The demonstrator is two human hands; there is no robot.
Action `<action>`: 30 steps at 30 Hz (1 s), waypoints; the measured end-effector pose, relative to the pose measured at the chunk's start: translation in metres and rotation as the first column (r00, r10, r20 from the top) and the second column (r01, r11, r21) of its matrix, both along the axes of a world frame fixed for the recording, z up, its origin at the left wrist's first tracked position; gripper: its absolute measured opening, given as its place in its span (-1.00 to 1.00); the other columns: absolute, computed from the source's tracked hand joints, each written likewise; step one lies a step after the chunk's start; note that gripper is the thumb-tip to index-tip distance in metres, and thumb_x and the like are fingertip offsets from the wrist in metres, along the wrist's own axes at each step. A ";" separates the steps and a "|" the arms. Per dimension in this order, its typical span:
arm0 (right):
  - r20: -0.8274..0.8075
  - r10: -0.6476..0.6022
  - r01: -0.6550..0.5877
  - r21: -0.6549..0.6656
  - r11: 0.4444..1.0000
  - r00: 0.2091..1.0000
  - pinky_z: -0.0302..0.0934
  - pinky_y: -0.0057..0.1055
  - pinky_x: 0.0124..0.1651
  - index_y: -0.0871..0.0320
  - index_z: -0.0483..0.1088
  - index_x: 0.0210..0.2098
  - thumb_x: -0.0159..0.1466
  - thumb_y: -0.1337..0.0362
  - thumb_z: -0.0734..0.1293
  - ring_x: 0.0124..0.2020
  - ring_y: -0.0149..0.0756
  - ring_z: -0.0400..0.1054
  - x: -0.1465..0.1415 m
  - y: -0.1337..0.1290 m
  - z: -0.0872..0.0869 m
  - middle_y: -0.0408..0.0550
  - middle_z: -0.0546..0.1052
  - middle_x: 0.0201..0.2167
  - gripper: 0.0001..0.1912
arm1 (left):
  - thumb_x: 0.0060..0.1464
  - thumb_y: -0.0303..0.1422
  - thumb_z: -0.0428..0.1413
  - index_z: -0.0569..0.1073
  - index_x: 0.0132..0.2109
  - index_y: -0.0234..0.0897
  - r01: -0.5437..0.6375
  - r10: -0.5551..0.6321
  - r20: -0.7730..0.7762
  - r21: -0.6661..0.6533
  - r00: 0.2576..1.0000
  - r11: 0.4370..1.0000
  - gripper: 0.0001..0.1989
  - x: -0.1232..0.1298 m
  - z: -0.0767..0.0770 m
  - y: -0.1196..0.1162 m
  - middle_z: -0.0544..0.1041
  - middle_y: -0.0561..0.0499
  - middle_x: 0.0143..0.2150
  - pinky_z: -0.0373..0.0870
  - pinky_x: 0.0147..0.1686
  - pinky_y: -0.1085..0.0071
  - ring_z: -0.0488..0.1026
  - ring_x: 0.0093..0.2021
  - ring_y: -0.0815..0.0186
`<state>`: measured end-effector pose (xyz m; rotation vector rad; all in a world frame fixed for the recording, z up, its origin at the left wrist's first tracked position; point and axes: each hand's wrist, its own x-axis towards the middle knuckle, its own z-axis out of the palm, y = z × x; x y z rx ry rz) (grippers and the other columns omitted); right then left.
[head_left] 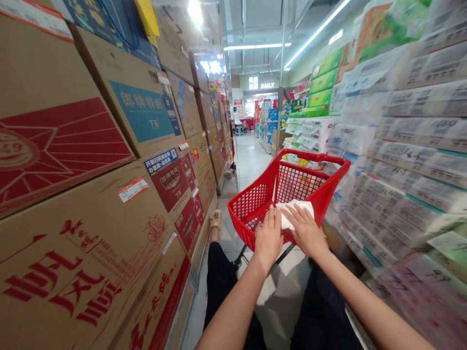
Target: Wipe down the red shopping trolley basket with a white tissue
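Note:
A red plastic shopping cart (251, 201) with lattice sides stands in front of me at the centre. My left hand (269, 233) rests on its near rim, fingers stretched forward and nothing visibly held. Beside it, my right hand (305, 228) lies with spread fingers on a white cloth or tissue (308, 208) at the cart's near edge. The cloth is partly hidden under the fingers. My two hands are close together, the left one at the cloth's left edge.
Stacked cardboard boxes (87, 214) line the left side. Packs of tissue paper (408, 160) are piled high on the right. Between them the tiled floor (251, 160) runs toward a far shop area with blue boxes (272, 121). My foot (215, 219) is near the left boxes.

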<state>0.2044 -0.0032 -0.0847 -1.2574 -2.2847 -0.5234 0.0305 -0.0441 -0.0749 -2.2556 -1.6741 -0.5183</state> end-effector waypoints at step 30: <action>-0.058 -0.019 0.017 -0.036 0.999 0.998 -0.09 0.10 0.47 0.05 -0.11 0.52 0.22 0.49 0.19 0.50 -0.04 -0.08 0.004 -0.003 0.003 -0.01 0.18 0.46 -0.09 | 0.27 -0.17 0.10 -0.18 0.54 -0.18 0.148 -0.154 0.071 0.080 0.986 0.986 -0.12 -0.042 -0.015 -0.001 0.08 -0.08 0.53 -0.11 0.50 0.02 0.03 0.51 0.15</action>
